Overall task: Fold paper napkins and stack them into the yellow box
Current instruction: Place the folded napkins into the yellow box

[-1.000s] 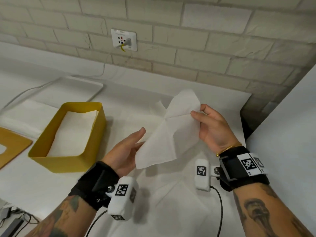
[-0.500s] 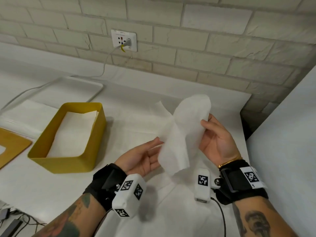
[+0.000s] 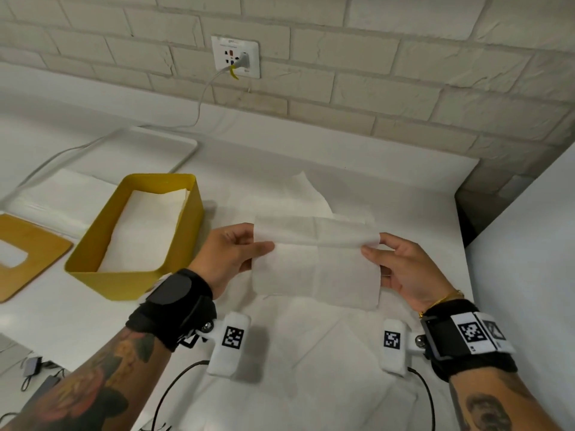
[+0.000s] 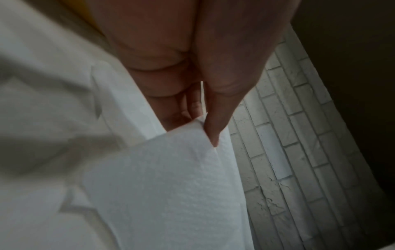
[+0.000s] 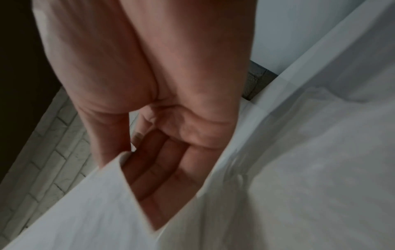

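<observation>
A white paper napkin (image 3: 314,262) is stretched flat between my two hands above the table, folded over along its top edge. My left hand (image 3: 230,253) pinches its left edge with thumb on top, and the left wrist view shows the napkin (image 4: 166,186) under the thumb. My right hand (image 3: 401,265) pinches the right edge, the fingers tucked under the napkin (image 5: 89,211) in the right wrist view. The yellow box (image 3: 93,276) stands to the left with folded napkins (image 3: 146,231) lying inside it.
More unfolded white napkins (image 3: 311,353) lie spread on the table under my hands. A wooden lid with a slot (image 3: 31,253) lies left of the box, a white tray (image 3: 161,147) behind it. A brick wall with a socket (image 3: 235,56) stands at the back, a white panel (image 3: 529,259) at right.
The napkin hung loose and crumpled from my right hand; now both hands hold it by its ends, spread wide and folded over. My left hand turned and took the left edge.
</observation>
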Demonstrator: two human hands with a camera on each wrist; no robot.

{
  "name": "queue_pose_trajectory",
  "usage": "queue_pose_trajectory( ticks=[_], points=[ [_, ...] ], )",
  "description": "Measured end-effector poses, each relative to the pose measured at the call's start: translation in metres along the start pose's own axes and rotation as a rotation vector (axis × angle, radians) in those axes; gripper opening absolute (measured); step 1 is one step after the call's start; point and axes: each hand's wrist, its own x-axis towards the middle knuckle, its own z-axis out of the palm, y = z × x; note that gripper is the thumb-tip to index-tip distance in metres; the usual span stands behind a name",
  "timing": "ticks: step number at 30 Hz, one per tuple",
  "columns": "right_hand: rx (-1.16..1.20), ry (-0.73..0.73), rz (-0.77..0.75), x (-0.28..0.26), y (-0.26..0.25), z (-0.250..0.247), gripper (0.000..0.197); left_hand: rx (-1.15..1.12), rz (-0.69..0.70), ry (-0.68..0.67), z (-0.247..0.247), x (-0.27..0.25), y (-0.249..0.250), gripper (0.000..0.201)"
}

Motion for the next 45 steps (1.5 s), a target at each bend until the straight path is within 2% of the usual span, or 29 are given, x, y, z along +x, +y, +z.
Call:
queue_pose_trajectory(
  ticks=[5,9,11,13,14,16,17,19,24,27,28,30,31,33,35,37,41,43,45],
  points=[
    [0.052,0.004,-0.025,0.0,0.003,0.0,0.028,-0.011,0.024,0.023,-0.007,0.0,-0.002,0.01],
    [0.097,0.016,0.004,0.0,0.005,0.007,0.047,-0.016,0.06,0.023,-0.01,-0.005,-0.002,0.029],
    [0.161,0.044,0.044,0.001,0.003,0.01,0.038,0.02,0.09,0.045,-0.011,-0.007,-0.004,0.034],
    [0.224,0.077,0.105,0.001,0.004,0.012,0.019,0.024,0.121,0.063,-0.011,-0.008,-0.006,0.035],
    [0.247,0.078,0.141,0.0,0.004,0.013,0.02,0.015,0.139,0.066,-0.011,-0.008,-0.008,0.035],
    [0.204,0.071,0.165,0.001,0.007,0.014,0.047,-0.003,0.162,0.069,-0.01,-0.01,-0.011,0.034],
    [0.148,0.066,0.138,0.001,0.007,0.016,0.057,-0.015,0.163,0.069,-0.01,-0.011,-0.012,0.034],
    [0.045,0.055,0.052,-0.002,0.001,0.019,0.066,-0.085,0.128,0.042,-0.012,-0.013,-0.01,0.037],
    [-0.116,-0.071,-0.181,-0.008,-0.039,0.03,0.053,-0.206,-0.094,-0.131,-0.012,-0.022,0.018,0.028],
    [-0.183,-0.166,-0.247,-0.004,-0.063,0.044,0.05,-0.076,-0.053,-0.34,-0.003,-0.027,0.037,0.054],
    [-0.212,-0.195,-0.26,-0.003,-0.068,0.049,0.05,-0.095,-0.03,-0.367,-0.001,-0.028,0.041,0.062],
    [-0.274,-0.244,-0.271,-0.001,-0.073,0.057,0.052,-0.209,0.015,-0.316,-0.002,-0.026,0.046,0.073],
    [-0.297,-0.272,-0.261,-0.002,-0.074,0.059,0.052,-0.243,0.028,-0.331,-0.005,-0.025,0.048,0.081],
    [-0.349,-0.331,-0.237,-0.007,-0.073,0.059,0.053,-0.221,-0.024,-0.457,-0.013,-0.023,0.051,0.109],
    [-0.393,-0.383,-0.22,-0.011,-0.073,0.058,0.053,-0.166,-0.104,-0.542,-0.021,-0.021,0.049,0.12],
    [-0.438,-0.423,-0.206,-0.014,-0.074,0.059,0.053,-0.084,-0.154,-0.541,-0.023,-0.019,0.045,0.108],
    [-0.534,-0.392,-0.216,-0.01,-0.071,0.068,0.048,0.323,-0.095,-0.448,-0.003,-0.031,0.03,0.043],
    [-0.523,-0.288,-0.243,-0.006,-0.068,0.064,0.041,0.303,-0.11,-0.315,0.002,-0.035,0.019,0.036],
    [-0.473,-0.147,-0.251,-0.003,-0.065,0.05,0.034,0.176,-0.143,-0.184,-0.003,-0.035,0.005,0.034]
  ],
)
